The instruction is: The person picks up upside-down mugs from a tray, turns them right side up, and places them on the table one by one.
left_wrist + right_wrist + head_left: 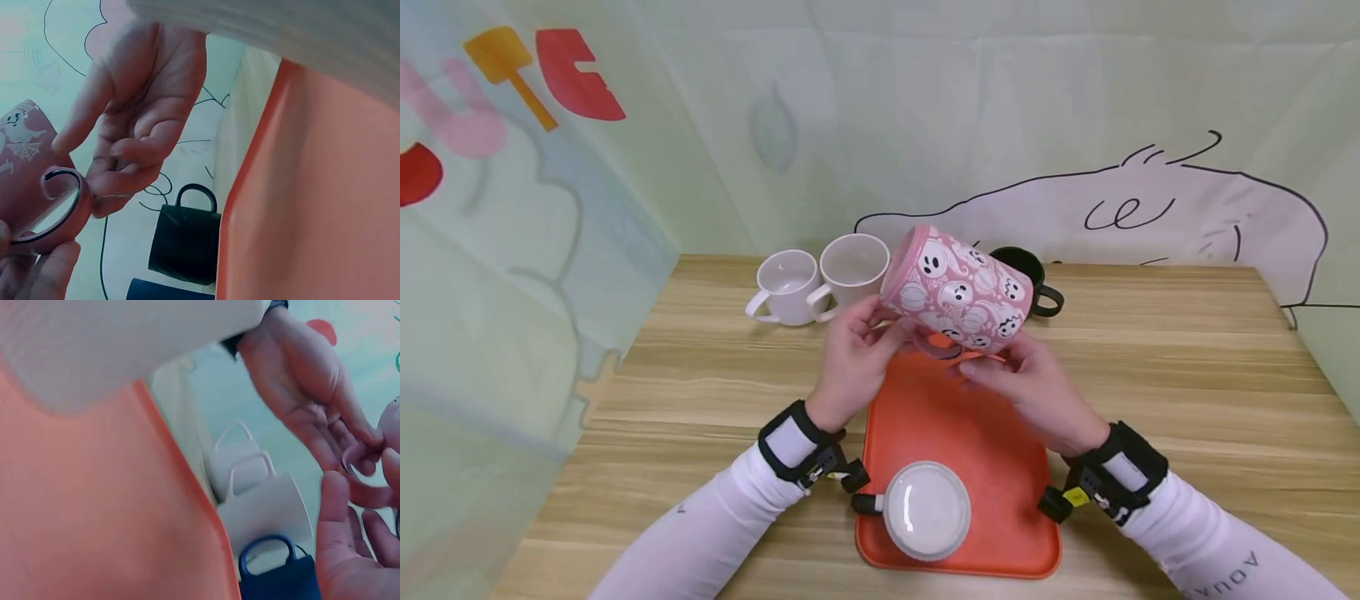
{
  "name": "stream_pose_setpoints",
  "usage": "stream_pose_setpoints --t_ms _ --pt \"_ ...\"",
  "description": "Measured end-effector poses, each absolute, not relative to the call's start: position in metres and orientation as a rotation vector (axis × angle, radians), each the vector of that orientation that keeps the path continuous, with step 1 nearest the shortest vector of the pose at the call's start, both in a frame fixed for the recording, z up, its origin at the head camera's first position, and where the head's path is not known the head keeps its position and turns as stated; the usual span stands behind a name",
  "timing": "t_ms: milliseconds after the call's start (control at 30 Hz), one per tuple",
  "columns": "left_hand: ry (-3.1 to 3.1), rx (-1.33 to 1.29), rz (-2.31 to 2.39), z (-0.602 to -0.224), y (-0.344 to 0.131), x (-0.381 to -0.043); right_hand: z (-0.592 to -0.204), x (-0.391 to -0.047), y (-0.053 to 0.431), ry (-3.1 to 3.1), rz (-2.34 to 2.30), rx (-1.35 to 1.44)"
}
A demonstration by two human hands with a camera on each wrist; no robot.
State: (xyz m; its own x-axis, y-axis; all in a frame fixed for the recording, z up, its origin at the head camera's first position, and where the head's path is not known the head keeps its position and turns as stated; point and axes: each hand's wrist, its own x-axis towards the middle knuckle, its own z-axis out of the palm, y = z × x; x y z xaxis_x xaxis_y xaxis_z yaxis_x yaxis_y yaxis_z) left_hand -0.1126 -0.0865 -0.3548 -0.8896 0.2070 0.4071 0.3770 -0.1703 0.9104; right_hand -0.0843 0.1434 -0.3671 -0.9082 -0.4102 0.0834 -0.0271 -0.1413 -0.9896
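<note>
A pink mug [958, 292] printed with white ghosts and pumpkins is held up on its side, its rim toward the left and its handle [938, 346] below. My left hand [859, 358] pinches it near the rim and the handle's end. At the base end, my right hand [1037, 387] holds it from underneath with thumb and fingers. The left wrist view shows the dark-edged handle [76, 209] between both hands. Beneath is an orange-red tray [985, 492], with a whitish mug [927, 510] at its near left; whether that mug is upside down I cannot tell.
Two white mugs, a smaller one [790, 287] and a larger one [855, 267], stand at the back left of the wooden table [1180, 350]. A black mug [1018, 262] stands behind the pink one. The right wrist view adds a blue mug [281, 578]. A printed cloth [1000, 108] hangs behind.
</note>
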Motion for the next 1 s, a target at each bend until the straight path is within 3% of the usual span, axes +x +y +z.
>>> stream_pose_setpoints --t_ms 400,1000 --pt "-1.961 -0.672 -2.291 -0.355 -0.083 -0.110 -0.368 -0.083 0.128 1.645 -2.335 -0.370" --pt "-1.986 -0.745 -2.324 -0.352 -0.086 -0.110 -0.374 -0.081 0.132 1.701 -2.318 -0.493"
